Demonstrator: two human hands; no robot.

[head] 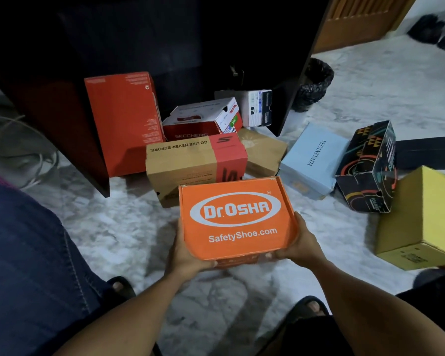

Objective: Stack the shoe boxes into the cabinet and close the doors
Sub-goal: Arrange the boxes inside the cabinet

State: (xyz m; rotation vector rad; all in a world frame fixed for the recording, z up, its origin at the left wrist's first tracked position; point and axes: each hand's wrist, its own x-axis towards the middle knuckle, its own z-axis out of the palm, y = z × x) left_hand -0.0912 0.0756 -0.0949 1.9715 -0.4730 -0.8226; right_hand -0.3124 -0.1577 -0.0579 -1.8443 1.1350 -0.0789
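Note:
An orange Dr.Osha shoe box (235, 219) hangs above the marble floor in front of me. My left hand (184, 255) grips its left near corner and my right hand (302, 242) grips its right side, fingers curled under the box. Beyond it lies a brown and red Skechers box (193, 163). A tall red box (122, 122) stands upright at the mouth of the dark open cabinet (144, 39), with a white and red Skechers box (203, 119) and a grey box (256, 106) beside it.
On the floor to the right lie a crumpled brown box (263, 150), a light blue box (312, 160), a black patterned box (369, 170) and a yellow box (421, 217). A black bin bag (312, 84) stands past the cabinet's side. My denim-clad knee (28, 253) fills the left.

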